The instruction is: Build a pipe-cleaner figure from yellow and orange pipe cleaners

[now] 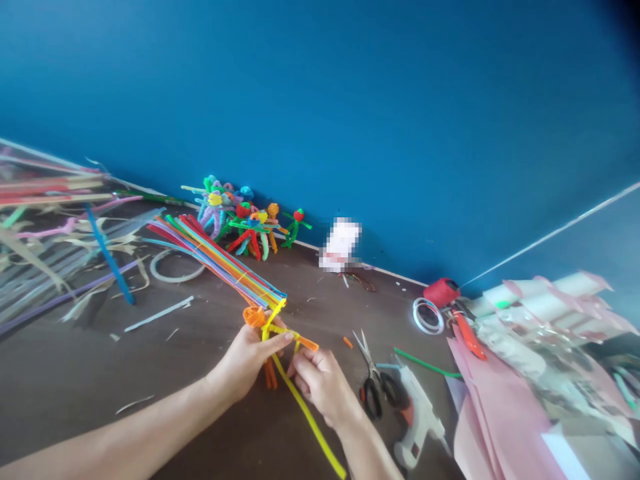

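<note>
An orange pipe-cleaner figure point(255, 317), with a coiled round head and yellow strands wound about its upper part, is pinched in my left hand point(244, 360). My right hand point(320, 383) has its fingers closed on a yellow pipe cleaner point(313, 421) beside the figure's orange arm. One long end of that yellow strand trails down toward the front edge of the view. Orange legs hang below, partly hidden by my left fingers. Just beyond the figure lies a bundle of colored pipe cleaners point(220, 260).
Scissors point(371, 377) and a white glue gun point(420, 413) lie right of my hands. Finished pipe-cleaner figures point(240, 213) stand along the blue wall. Red thread point(441, 292), orange-handled pliers point(469, 335) and pink sheets point(500, 407) sit farther right. Loose strips point(60, 267) crowd the left.
</note>
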A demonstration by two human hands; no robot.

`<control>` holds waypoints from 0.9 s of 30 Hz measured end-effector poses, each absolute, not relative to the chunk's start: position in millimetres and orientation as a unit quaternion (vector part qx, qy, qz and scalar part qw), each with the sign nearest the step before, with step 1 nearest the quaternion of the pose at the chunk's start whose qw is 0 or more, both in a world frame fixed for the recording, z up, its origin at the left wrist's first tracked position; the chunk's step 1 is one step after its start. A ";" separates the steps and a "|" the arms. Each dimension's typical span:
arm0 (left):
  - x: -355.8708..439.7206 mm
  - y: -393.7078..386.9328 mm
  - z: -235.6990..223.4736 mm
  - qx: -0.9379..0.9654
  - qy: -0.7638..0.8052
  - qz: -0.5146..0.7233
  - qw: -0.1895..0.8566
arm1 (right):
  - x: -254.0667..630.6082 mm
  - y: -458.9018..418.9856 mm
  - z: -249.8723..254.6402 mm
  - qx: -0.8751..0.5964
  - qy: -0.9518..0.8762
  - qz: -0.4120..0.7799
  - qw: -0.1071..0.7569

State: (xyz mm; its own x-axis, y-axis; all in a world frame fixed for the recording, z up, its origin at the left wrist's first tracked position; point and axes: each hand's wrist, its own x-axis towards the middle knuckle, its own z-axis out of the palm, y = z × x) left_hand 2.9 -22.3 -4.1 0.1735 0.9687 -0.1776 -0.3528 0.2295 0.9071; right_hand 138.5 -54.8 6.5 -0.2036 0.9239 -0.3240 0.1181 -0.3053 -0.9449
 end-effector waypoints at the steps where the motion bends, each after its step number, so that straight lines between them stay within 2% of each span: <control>1: 3.2 -22.8 -3.5 0.392 0.420 0.494 0.652 | 137.0 -56.3 6.6 -0.531 -0.493 0.605 0.329; 7: 2.0 -23.8 -2.6 0.522 0.465 0.460 0.547 | 135.1 -63.8 19.1 -0.539 -0.567 0.551 0.290; 11: 0.6 -21.6 -4.6 0.570 0.480 0.452 0.490 | 141.1 -68.6 38.8 -0.570 -0.659 0.403 0.281; 15: -0.6 -21.5 -3.5 0.599 0.450 0.421 0.511 | 153.2 -64.2 46.7 -0.595 -0.689 0.280 0.305; 17: -1.1 -22.9 -1.7 0.600 0.435 0.401 0.539 | 159.7 -57.6 41.9 -0.595 -0.662 0.312 0.332; 22: -0.5 -26.8 2.0 0.495 0.378 0.381 0.683 | 164.6 -43.5 17.3 -0.548 -0.458 0.566 0.413; 25: 0.5 -26.6 1.4 0.409 0.338 0.402 0.746 | 159.1 -41.7 8.6 -0.508 -0.347 0.666 0.423; 27: 1.0 -25.5 0.2 0.376 0.335 0.423 0.753 | 155.1 -41.8 6.8 -0.491 -0.313 0.697 0.419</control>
